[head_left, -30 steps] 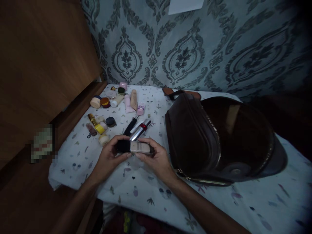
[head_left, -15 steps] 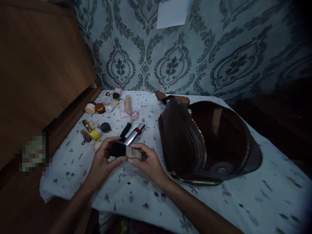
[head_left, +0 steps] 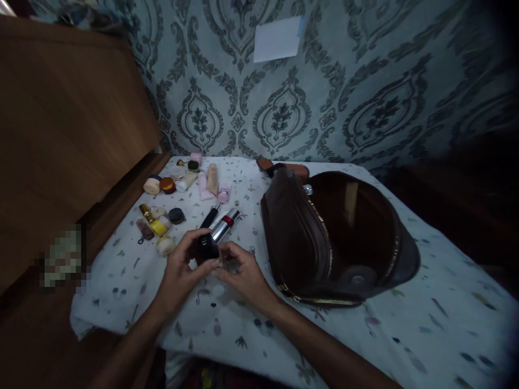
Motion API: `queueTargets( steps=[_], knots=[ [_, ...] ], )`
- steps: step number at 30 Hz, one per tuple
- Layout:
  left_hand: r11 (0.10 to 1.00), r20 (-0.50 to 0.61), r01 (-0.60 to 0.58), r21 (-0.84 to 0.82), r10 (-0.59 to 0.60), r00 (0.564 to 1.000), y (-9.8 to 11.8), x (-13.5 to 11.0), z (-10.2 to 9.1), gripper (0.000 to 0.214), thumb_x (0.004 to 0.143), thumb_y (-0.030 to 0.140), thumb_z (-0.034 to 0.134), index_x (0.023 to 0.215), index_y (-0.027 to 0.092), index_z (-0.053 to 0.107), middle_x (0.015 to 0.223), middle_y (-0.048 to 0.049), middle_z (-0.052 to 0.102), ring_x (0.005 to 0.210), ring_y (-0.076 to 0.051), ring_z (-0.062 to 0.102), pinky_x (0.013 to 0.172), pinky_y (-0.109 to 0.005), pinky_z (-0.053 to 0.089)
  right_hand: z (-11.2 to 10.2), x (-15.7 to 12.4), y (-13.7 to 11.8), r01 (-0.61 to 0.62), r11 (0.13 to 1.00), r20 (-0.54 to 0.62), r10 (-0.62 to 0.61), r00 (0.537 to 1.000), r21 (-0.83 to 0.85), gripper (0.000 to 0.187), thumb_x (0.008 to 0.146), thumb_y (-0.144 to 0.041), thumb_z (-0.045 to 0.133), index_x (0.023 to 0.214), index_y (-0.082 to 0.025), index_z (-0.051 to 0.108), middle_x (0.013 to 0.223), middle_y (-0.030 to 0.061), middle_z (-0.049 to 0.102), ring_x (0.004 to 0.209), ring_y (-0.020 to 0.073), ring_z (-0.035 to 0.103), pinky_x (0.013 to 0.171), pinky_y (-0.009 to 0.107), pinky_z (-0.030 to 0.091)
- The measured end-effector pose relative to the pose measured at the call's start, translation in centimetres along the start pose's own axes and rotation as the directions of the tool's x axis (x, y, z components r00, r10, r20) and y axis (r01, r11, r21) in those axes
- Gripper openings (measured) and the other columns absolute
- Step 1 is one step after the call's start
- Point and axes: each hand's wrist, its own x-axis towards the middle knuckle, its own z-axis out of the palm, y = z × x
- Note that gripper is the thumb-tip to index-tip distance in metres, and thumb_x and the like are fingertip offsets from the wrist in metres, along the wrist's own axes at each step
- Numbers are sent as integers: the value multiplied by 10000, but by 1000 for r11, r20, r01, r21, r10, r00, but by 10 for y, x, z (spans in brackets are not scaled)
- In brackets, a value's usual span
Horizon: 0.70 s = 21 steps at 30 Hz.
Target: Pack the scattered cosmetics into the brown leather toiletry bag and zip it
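Bottle point(head_left: 208, 247) held above the cloth point(head_left: 219, 346); black cap leftward, glass body rightward; long axis roughly crosswise, foreshortened, exact tilt unclear; left hand point(head_left: 176, 270) closed about the cap, right hand point(head_left: 243, 273) pinching the body; silver tube point(head_left: 221, 229) just beyond; unzipped brown bag point(head_left: 292, 232) to the right.

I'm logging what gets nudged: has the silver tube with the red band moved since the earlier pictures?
No: the silver tube keeps its place against the printed tablecloth; the camera view itself has shifted.
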Motion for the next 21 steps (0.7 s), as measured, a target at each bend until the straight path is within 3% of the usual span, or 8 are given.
queueTargets(
  steps=[7,13,17,21],
  knots=[
    [995,-11,-51,86,52,999,8,-5,-1,419,812,332,749,1198,242,612,1066,-26,676,933,-187,657,788,-266,531,-1,-5,-17,15,1000,16,-15,1000,2,224,735,-271,735,934,-197,664,870,-16,664,840,166,573,786,275,433],
    [973,-7,-108,205,111,994,20,-13,-3,470,809,363,748,1256,304,615,1235,-15,668,1076,-221,665,897,-284,549,-9,-16,-42,41,999,30,-41,999,20,375,701,-445,801,940,-195,656,841,-28,651,690,117,535,615,224,414],
    [986,-34,-122,115,127,991,26,-19,7,566,782,402,770,1308,340,571,1335,-6,629,1197,-268,620,978,-330,538,-19,-29,-59,38,999,-4,-38,999,18,517,656,-555,826,977,-185,658,873,5,679,723,142,582,647,253,470],
    [990,-94,-138,-36,134,987,27,-23,24,621,750,497,781,1305,346,547,1308,-27,618,1146,-296,635,945,-387,562,-35,-43,-80,65,998,-72,-64,995,18,521,647,-549,839,992,-197,667,882,10,703,741,151,618,667,264,483]
  ],
)
